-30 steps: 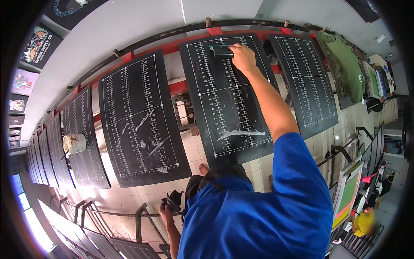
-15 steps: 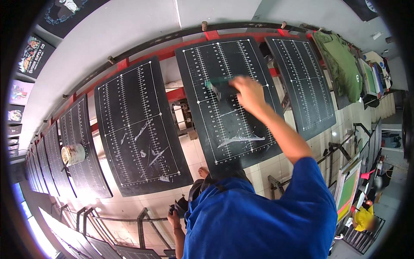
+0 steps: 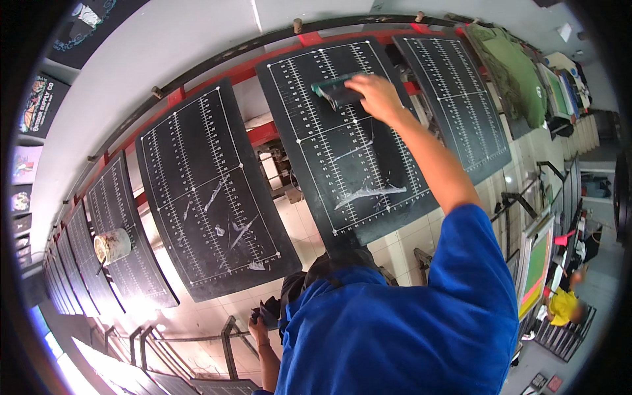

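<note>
right hand [image 3: 376,97] gripping green-bladed squeegee [image 3: 336,91] near top of black gridded platen board [image 3: 342,151]; white smears lower down unscraped. left hand [image 3: 258,324] low, perhaps clutching something dark.

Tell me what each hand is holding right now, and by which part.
The right hand grips a green-edged scraper by its right end, pressed on the black board. The left hand holds something dark low down; the grip cannot be told.

Black board [image 3: 342,164] with white ruled grid; green squeegee [image 3: 332,89]; blue sleeve [image 3: 474,257].
</note>
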A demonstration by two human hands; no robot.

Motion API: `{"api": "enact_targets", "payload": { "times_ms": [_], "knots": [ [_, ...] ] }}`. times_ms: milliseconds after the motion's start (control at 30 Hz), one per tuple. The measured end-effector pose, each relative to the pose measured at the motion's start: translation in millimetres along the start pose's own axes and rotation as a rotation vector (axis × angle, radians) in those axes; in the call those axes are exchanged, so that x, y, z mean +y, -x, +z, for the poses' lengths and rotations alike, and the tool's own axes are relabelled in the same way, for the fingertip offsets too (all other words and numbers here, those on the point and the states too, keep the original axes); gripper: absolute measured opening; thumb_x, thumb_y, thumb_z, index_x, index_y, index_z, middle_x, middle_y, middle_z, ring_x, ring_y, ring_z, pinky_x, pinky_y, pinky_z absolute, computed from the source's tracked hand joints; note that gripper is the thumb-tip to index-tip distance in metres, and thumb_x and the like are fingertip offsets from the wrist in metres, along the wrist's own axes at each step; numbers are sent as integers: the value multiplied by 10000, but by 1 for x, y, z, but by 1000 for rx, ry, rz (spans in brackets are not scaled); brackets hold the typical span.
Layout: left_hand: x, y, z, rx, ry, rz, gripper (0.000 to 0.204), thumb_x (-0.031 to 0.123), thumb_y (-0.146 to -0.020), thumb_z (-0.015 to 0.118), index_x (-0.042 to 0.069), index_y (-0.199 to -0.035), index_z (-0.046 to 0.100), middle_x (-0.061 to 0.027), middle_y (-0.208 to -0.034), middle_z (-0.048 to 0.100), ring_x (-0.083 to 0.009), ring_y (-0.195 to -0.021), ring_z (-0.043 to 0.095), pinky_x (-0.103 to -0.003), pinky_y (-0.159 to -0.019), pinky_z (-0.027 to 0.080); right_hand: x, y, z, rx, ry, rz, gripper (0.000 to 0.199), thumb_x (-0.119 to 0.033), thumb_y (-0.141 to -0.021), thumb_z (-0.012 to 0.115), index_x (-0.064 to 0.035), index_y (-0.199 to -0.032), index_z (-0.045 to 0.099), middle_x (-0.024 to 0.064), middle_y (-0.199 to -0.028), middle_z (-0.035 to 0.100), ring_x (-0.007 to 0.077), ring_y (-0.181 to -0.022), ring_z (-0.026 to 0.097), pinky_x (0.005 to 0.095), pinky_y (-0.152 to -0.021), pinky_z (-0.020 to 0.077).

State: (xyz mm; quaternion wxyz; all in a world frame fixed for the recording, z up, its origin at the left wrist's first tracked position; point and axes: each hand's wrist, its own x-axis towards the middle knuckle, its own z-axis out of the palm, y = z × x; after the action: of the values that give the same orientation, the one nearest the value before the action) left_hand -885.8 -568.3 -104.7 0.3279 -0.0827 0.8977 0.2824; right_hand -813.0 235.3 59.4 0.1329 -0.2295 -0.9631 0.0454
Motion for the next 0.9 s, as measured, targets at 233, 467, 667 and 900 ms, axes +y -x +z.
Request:
{"api": "enact_targets", "payload": {
  "times_ms": [233, 467, 667, 900],
  "knots": [
    [-54, -122, -64, -83, -110, 282, 354, 231, -853, 626, -38, -1078, 674, -249, -965, 710, -406, -909, 682, -479, -804, 523, -134, 230, -50, -66, 19, 234, 611, 41, -657, 677, -121, -1245, 664, 73, -1253, 641, 303, -1150, 613, 417, -954, 516],
    [39, -203, -89, -238, -312, 391, 385, 226, -916, 610, -12, -1216, 646, -214, -1165, 692, -362, -1085, 654, -443, -921, 502, -124, 284, -64, 75, 189, 586, 512, 43, -666, 672, -115, -1153, 679, 65, -1149, 688, 310, -1062, 637, 416, -882, 538],
    [43, -220, -59, -281, -332, 723, 481, 218, -938, 588, 5, -1367, 545, -216, -1366, 576, -342, -1279, 524, -426, -1035, 424, -144, 268, -49, 45, 306, 925, 472, -62, -745, 729, -151, -1207, 688, 66, -1185, 666, 295, -1060, 654, 423, -878, 558],
    [-5, -221, -66, -416, -22, 279, 401, 174, -906, 594, -21, -1253, 638, -154, -1172, 694, -259, -1086, 648, -379, -929, 501, -267, 211, -16, -63, 294, 1061, 330, -173, -754, 743, -41, -1053, 692, 163, -1112, 648, 354, -1010, 666, 462, -834, 574]
  ]
}}
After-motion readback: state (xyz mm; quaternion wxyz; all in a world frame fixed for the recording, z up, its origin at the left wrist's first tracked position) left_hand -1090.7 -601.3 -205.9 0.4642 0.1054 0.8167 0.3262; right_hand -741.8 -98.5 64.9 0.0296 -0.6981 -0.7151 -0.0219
